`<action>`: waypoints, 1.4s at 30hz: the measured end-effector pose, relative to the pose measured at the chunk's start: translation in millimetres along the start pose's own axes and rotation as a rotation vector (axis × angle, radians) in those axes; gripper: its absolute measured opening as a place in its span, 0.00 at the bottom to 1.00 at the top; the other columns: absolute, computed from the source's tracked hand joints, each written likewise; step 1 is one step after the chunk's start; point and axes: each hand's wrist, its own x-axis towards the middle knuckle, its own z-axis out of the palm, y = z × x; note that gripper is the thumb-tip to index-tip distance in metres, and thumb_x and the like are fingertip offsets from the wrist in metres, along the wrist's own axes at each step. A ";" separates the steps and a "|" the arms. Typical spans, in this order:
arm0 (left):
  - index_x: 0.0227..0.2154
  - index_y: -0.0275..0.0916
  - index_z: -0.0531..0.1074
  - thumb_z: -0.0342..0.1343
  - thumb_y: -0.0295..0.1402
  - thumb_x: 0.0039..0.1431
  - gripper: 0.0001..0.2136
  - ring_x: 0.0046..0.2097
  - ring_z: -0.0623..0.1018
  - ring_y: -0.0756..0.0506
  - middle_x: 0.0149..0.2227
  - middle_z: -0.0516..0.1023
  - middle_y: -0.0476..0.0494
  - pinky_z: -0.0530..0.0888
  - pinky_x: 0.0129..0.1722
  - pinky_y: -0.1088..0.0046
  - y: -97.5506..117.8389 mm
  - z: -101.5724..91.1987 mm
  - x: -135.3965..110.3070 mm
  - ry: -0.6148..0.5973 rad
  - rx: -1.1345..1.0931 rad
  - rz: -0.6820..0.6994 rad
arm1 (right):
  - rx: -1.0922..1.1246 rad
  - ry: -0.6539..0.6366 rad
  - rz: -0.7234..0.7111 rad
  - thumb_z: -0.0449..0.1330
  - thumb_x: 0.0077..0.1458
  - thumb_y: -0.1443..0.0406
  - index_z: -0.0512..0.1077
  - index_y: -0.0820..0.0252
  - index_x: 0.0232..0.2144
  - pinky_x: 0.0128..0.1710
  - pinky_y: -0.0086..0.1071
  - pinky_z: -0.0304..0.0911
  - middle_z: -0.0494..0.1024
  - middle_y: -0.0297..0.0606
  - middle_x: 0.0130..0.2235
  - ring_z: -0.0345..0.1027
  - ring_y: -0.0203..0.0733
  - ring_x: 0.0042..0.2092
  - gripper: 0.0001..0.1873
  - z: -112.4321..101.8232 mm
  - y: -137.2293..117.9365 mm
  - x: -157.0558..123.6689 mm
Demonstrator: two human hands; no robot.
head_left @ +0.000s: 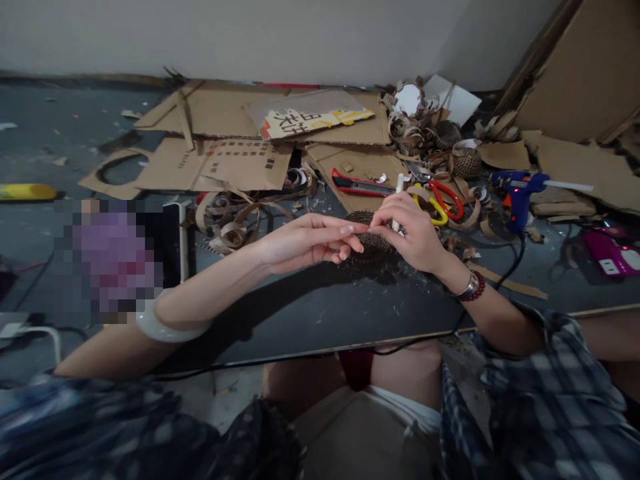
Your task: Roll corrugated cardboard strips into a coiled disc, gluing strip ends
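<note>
My right hand (411,230) is closed, with a short white stick (399,181) running through its fingers. Its thumb and index fingertip pinch together at the tip of my left index finger. My left hand (317,243) has its fingers stretched out, loosely bent, and holds nothing that I can see. Below both hands, a round coil of corrugated cardboard (369,250) lies on the dark table, partly covered by the fingers. Behind the hands are a red utility knife (363,185) and scissors with red and yellow handles (445,200).
A blue glue gun (523,193) with a white stick in its back stands at right, near a magenta power strip (613,251). Cardboard sheets (220,110) and curled strips (235,230) cover the back. Left lie a tablet-like device (175,243) and a yellow object (27,192).
</note>
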 end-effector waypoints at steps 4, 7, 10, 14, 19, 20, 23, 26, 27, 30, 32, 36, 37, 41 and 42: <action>0.44 0.37 0.78 0.58 0.33 0.56 0.13 0.28 0.74 0.52 0.37 0.80 0.39 0.75 0.32 0.73 -0.9 -1.6 1.5 0.017 0.072 0.006 | 0.078 -0.057 0.065 0.56 0.60 0.63 0.67 0.58 0.30 0.43 0.36 0.60 0.69 0.34 0.31 0.62 0.37 0.38 0.06 -0.8 -0.1 0.6; 0.44 0.37 0.78 0.58 0.33 0.56 0.13 0.29 0.75 0.52 0.38 0.80 0.38 0.75 0.33 0.73 0.2 -1.8 2.1 0.027 0.090 0.002 | 0.126 -0.066 0.117 0.55 0.60 0.63 0.65 0.58 0.30 0.41 0.34 0.59 0.69 0.33 0.31 0.61 0.36 0.37 0.07 0.2 -1.5 0.7; 0.44 0.38 0.77 0.59 0.33 0.55 0.13 0.28 0.75 0.52 0.40 0.81 0.38 0.75 0.31 0.76 2.7 -0.7 1.3 0.007 0.065 -0.002 | 0.193 -0.067 0.215 0.55 0.60 0.63 0.65 0.58 0.30 0.37 0.31 0.60 0.68 0.33 0.32 0.61 0.34 0.36 0.07 0.6 -2.4 1.1; 0.44 0.38 0.77 0.60 0.34 0.54 0.14 0.28 0.75 0.53 0.41 0.80 0.39 0.74 0.29 0.79 4.8 -0.8 1.9 0.006 0.065 -0.001 | 0.298 0.000 0.358 0.55 0.60 0.61 0.65 0.58 0.31 0.35 0.28 0.62 0.67 0.33 0.32 0.62 0.32 0.34 0.07 0.4 0.2 1.9; 0.32 0.35 0.77 0.66 0.36 0.47 0.11 0.27 0.76 0.52 0.32 0.80 0.42 0.75 0.29 0.78 0.6 -11.6 10.2 0.245 0.296 0.131 | 0.179 0.141 0.406 0.51 0.62 0.58 0.69 0.56 0.36 0.36 0.30 0.63 0.72 0.35 0.35 0.66 0.35 0.37 0.10 -1.9 8.7 2.2; 0.28 0.35 0.76 0.66 0.37 0.47 0.11 0.26 0.76 0.52 0.29 0.79 0.43 0.74 0.28 0.78 -1.3 -14.9 12.1 0.308 0.354 0.182 | 0.118 0.138 0.397 0.51 0.62 0.59 0.70 0.56 0.35 0.36 0.31 0.63 0.72 0.34 0.34 0.67 0.35 0.36 0.11 -2.5 10.8 1.9; 0.25 0.36 0.72 0.64 0.39 0.50 0.11 0.24 0.75 0.52 0.25 0.77 0.45 0.74 0.28 0.76 -8.2 -23.5 14.8 0.446 0.496 0.301 | -0.093 0.093 0.332 0.54 0.61 0.63 0.72 0.58 0.30 0.40 0.33 0.62 0.74 0.34 0.30 0.66 0.37 0.37 0.10 -2.8 17.1 0.0; 0.23 0.37 0.69 0.56 0.41 0.57 0.14 0.25 0.76 0.50 0.24 0.77 0.45 0.74 0.27 0.76 -15.9 -27.9 10.9 0.495 0.640 0.352 | -0.235 -0.005 0.328 0.56 0.58 0.66 0.72 0.58 0.28 0.41 0.34 0.61 0.76 0.34 0.31 0.67 0.39 0.38 0.07 -0.9 20.6 -2.8; 0.23 0.37 0.69 0.53 0.42 0.59 0.15 0.25 0.76 0.50 0.24 0.76 0.45 0.74 0.26 0.76 -18.4 -28.2 8.4 0.513 0.720 0.368 | -0.258 -0.036 0.348 0.57 0.58 0.66 0.72 0.57 0.27 0.41 0.34 0.61 0.76 0.33 0.31 0.67 0.39 0.39 0.07 -0.2 20.8 -3.6; 0.27 0.36 0.74 0.49 0.43 0.62 0.17 0.27 0.77 0.49 0.27 0.78 0.44 0.73 0.28 0.75 -24.8 -25.8 0.4 0.554 1.021 0.426 | -0.333 -0.106 0.419 0.61 0.54 0.62 0.71 0.57 0.27 0.40 0.34 0.61 0.76 0.34 0.31 0.67 0.41 0.40 0.06 1.5 19.5 -5.0; 0.36 0.35 0.76 0.51 0.42 0.61 0.15 0.33 0.78 0.48 0.36 0.81 0.42 0.74 0.34 0.74 -28.5 -22.8 -2.8 0.565 1.147 0.463 | -0.396 -0.157 0.451 0.61 0.54 0.59 0.72 0.58 0.31 0.39 0.36 0.61 0.76 0.37 0.33 0.67 0.43 0.41 0.08 2.3 19.0 -5.6; 0.44 0.35 0.76 0.54 0.43 0.59 0.18 0.32 0.78 0.48 0.40 0.81 0.39 0.74 0.34 0.74 -35.1 -19.0 -2.3 0.522 1.179 0.429 | -0.411 -0.264 0.409 0.56 0.58 0.59 0.73 0.61 0.37 0.41 0.39 0.62 0.77 0.43 0.37 0.68 0.46 0.42 0.12 5.1 20.3 -7.2; 0.44 0.35 0.76 0.54 0.43 0.59 0.18 0.33 0.79 0.47 0.40 0.81 0.39 0.74 0.35 0.74 -36.3 -18.8 -1.8 0.497 1.171 0.421 | -0.388 -0.271 0.394 0.55 0.59 0.59 0.74 0.62 0.37 0.41 0.40 0.63 0.77 0.44 0.38 0.68 0.47 0.42 0.13 6.1 20.5 -7.7; 0.45 0.37 0.76 0.57 0.40 0.57 0.17 0.39 0.79 0.44 0.42 0.80 0.40 0.75 0.43 0.70 -37.6 -19.3 -2.6 0.485 1.056 0.423 | -0.224 -0.172 0.427 0.57 0.57 0.60 0.74 0.62 0.36 0.39 0.38 0.64 0.77 0.42 0.35 0.69 0.42 0.37 0.11 9.4 18.4 -8.2; 0.45 0.37 0.76 0.58 0.40 0.56 0.16 0.40 0.79 0.44 0.41 0.80 0.40 0.75 0.44 0.69 -37.2 -19.5 -3.4 0.492 1.003 0.420 | -0.157 -0.126 0.458 0.58 0.56 0.60 0.73 0.61 0.36 0.37 0.37 0.64 0.77 0.40 0.34 0.69 0.40 0.35 0.11 9.7 17.6 -7.8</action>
